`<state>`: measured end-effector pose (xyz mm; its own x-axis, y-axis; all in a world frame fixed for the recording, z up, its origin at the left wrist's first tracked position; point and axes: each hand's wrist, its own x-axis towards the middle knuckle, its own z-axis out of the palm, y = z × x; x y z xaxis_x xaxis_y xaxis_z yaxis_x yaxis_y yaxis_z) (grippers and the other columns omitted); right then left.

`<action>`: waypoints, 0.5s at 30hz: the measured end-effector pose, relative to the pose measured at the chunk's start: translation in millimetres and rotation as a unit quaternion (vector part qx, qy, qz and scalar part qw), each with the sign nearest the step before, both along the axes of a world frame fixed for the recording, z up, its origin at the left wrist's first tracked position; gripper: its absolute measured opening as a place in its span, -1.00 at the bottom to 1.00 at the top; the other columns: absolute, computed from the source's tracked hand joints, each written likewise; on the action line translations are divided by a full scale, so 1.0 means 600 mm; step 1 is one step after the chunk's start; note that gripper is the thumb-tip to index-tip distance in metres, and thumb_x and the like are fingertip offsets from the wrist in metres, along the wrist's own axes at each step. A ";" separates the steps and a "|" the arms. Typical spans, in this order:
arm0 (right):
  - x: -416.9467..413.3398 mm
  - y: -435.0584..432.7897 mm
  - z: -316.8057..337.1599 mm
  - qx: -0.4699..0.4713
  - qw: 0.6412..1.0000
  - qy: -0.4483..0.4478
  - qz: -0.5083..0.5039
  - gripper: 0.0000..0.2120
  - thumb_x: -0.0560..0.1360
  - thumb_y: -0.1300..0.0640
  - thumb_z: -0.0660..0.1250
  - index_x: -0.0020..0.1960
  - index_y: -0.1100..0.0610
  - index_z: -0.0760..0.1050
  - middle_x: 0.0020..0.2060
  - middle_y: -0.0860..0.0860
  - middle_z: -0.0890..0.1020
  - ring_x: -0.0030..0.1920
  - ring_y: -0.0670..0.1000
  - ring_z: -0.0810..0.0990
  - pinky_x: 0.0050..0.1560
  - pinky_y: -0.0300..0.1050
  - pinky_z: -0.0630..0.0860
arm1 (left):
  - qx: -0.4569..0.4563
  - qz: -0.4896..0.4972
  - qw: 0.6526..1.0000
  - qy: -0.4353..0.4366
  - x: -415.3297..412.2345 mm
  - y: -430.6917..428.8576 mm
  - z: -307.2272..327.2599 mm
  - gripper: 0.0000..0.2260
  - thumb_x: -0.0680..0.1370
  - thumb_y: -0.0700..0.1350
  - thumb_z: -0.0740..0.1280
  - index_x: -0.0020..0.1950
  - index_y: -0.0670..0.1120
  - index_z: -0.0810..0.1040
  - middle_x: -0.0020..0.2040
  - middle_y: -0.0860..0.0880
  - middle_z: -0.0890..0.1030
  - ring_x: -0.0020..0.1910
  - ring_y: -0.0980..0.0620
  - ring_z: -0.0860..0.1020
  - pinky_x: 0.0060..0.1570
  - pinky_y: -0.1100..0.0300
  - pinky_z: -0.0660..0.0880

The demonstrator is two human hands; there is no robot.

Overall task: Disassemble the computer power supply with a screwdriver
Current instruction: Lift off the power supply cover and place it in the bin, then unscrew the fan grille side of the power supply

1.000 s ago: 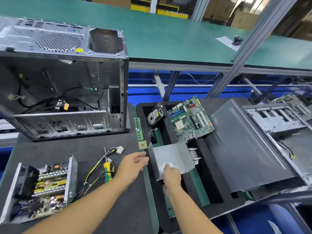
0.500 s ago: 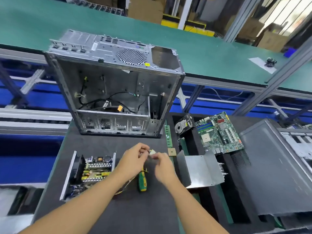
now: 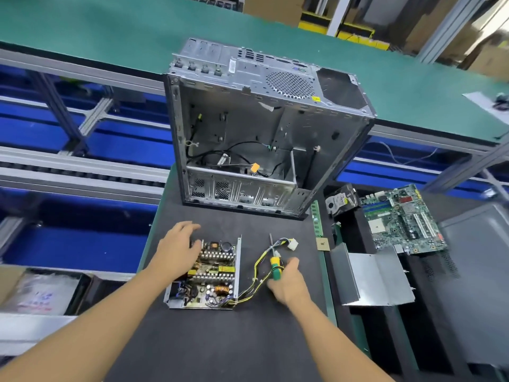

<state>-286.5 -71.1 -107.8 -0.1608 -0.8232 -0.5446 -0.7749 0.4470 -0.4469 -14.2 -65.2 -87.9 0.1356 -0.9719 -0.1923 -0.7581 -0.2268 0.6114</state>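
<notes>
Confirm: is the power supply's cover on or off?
Off. The power supply lies open-topped, its circuit board and copper coil exposed.

Dark grey mat covers desk. Long green belt runs across behind it, edged by aluminium rail. Below belt: blue panels and grey roller track on aluminium framing. White paper sheet lies on belt at far right. Beyond belt: cardboard boxes, yellow strip, slanted aluminium post. Bright glare in upper right corner. Open box with plastic bag low at left.
</notes>
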 end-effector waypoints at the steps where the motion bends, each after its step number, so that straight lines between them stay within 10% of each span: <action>1: 0.001 0.001 0.004 0.000 1.000 -0.009 -0.007 -0.39 0.50 0.18 0.36 0.42 0.15 0.11 0.06 0.05 0.50 -0.01 0.11 0.49 -0.04 -0.11 0.38 | -0.006 0.003 0.999 0.040 0.001 0.005 -0.009 -0.64 0.65 -0.13 0.25 0.46 -0.05 0.42 0.50 0.03 0.31 0.44 0.05 0.34 0.40 0.12 0.28; 8: 0.000 0.003 0.038 -0.080 0.996 -0.023 -0.026 -0.45 0.49 0.15 0.30 0.40 0.08 0.14 0.06 -0.02 0.48 -0.05 0.09 0.50 -0.07 -0.12 0.38 | -0.086 0.033 0.979 0.181 0.006 0.020 -0.051 -0.68 0.65 -0.27 0.17 0.33 0.05 0.45 0.35 0.16 0.36 0.34 0.20 0.36 0.26 0.31 0.26; 15: 0.008 -0.006 0.094 0.026 0.994 0.094 0.040 -0.56 0.53 -0.01 0.22 0.33 0.11 0.20 0.07 0.07 0.52 0.00 0.15 0.54 -0.07 -0.06 0.43 | -0.012 0.175 0.947 0.268 0.004 0.020 -0.069 -0.63 0.70 0.06 0.09 0.50 0.06 0.30 0.42 0.08 0.41 0.39 0.05 0.38 0.31 0.12 0.29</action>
<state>-281.8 -74.6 -51.2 -0.1987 -0.8088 -0.5535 -0.8764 0.3994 -0.2691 -11.6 -53.5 -129.4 0.3403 -0.8902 -0.3029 -0.2173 -0.3879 0.8957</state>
